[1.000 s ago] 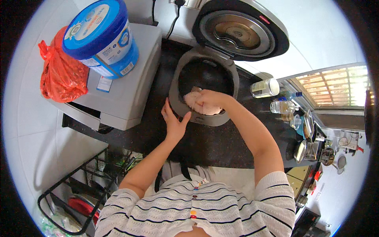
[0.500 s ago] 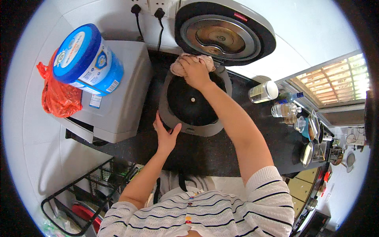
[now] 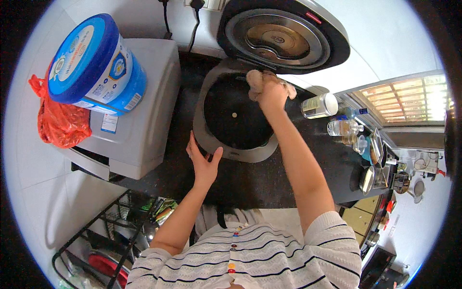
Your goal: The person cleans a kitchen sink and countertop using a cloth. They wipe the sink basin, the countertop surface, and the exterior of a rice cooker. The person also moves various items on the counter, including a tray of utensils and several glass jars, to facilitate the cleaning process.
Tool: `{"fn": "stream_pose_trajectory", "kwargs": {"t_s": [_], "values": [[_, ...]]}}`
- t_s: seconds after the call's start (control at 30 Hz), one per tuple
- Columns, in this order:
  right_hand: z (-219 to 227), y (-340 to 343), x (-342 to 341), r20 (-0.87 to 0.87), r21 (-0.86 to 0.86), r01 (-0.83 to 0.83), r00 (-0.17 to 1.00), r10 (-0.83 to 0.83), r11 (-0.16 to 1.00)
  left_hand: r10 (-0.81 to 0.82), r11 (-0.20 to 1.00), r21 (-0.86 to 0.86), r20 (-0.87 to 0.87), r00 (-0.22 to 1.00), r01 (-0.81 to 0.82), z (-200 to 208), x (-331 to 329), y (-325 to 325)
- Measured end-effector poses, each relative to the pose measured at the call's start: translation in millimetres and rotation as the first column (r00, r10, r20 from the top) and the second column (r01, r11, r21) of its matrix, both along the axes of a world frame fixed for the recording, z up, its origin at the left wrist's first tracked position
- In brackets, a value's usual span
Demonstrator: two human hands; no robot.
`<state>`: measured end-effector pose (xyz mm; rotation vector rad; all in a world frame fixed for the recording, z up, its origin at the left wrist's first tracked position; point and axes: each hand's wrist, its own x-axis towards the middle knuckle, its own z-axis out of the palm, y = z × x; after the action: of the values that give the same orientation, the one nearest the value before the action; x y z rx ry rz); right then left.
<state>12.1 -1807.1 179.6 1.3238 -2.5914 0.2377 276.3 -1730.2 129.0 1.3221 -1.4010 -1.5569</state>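
In the head view, the right hand (image 3: pixel 273 94) is clamped on a bunched cloth (image 3: pixel 253 83) at the far right of the cooker (image 3: pixel 204 126)'s rim, just below the raised lid (image 3: pixel 284 34). Folds stick out on both sides of the knuckles; some of the fingertips are hidden. The left hand (image 3: pixel 205 169) has thumb and fingers spread apart at the near left of the cooker, against its outer side or very near it; firm contact is hard to tell.

The cloth looks light, soft and limp, with nothing to break; a full-palm grip on the bunched middle should suit it, with loose ends tucked in. Whether it is damp cannot be told. The cooker is likely stiff and fairly heavy, yet its smooth shell could slide on the glossy bench (image 3: pixel 240 187), so the lower body seems a better hold than the hinged lid. A pale disc (image 3: pixel 234 115) sits bare in the dark well and may be delicate.
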Motion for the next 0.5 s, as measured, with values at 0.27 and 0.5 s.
{"fn": "stream_pose_trajectory", "kwargs": {"t_s": [0.27,0.5], "values": [[-12.5,-41.4,27.0,-0.013,-0.138,-0.459,0.887,0.462,0.878,-0.010,0.999,-0.040,0.007,1.000,0.010,-5.3,4.4,-0.8],[31.4,1.6,-22.5,0.088,0.278,-0.097,0.993,0.075,0.956,-0.038,0.999,-0.015,0.047,0.998,0.039,-0.9,6.2,-3.8]]}}
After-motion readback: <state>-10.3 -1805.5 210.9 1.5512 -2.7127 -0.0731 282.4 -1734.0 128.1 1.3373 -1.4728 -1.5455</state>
